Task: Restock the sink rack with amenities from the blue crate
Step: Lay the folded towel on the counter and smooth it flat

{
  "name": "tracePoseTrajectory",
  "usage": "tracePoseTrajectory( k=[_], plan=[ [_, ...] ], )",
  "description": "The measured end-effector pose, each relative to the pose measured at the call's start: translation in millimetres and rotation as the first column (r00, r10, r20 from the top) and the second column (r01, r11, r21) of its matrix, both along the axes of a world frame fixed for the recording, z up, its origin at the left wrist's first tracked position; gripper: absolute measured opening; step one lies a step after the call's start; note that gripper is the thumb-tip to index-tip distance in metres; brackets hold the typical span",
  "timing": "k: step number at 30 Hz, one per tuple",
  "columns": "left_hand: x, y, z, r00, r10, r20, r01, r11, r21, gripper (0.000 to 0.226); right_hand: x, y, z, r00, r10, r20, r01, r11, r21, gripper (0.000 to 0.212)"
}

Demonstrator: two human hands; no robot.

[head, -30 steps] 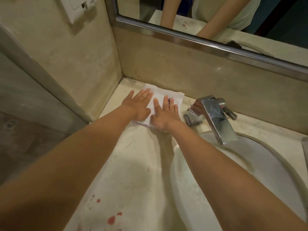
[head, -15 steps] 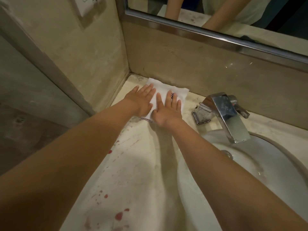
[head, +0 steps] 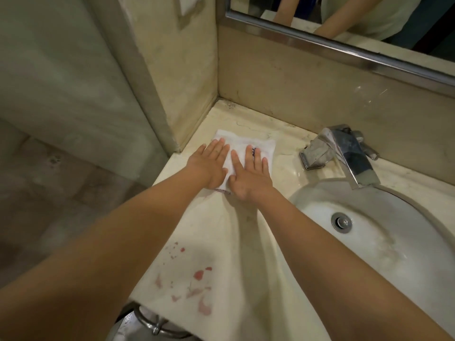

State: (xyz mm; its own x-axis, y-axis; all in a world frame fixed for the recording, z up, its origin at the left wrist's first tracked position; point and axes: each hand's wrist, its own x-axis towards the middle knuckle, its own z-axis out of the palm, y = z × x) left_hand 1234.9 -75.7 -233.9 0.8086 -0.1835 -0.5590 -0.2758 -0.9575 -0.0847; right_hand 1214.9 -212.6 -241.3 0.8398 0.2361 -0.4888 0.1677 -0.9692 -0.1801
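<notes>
A folded white cloth (head: pixel 263 146) lies flat on the marble counter (head: pixel 246 242), in the back left corner beside the wall. My left hand (head: pixel 209 166) presses on its left half with straight fingers. My right hand (head: pixel 251 178) lies flat on its right half, fingers spread and pointing away from me. A small dark mark on the cloth shows between my right fingers. The blue crate and the sink rack are out of view.
A chrome tap (head: pixel 344 153) stands right of the cloth, over the white basin (head: pixel 384 244) with its drain (head: pixel 341 222). Red stains (head: pixel 192 284) mark the counter's near edge. A metal ring (head: pixel 152 323) hangs below that edge. A mirror (head: pixel 344 18) runs along the back wall.
The view has drawn back and shifted right, showing more counter, basin and drain. Both hands stay flat on the cloth, which now lies a little farther from the back wall.
</notes>
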Motion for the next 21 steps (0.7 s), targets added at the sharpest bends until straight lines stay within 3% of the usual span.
tracePoseTrajectory(
  k=[21],
  plan=[
    [-205,12,5,0.994,0.109,-0.026,-0.108,0.992,0.061,0.065,-183,13,0,0.988,0.147,-0.048,-0.148,0.989,-0.018,0.066]
  ],
)
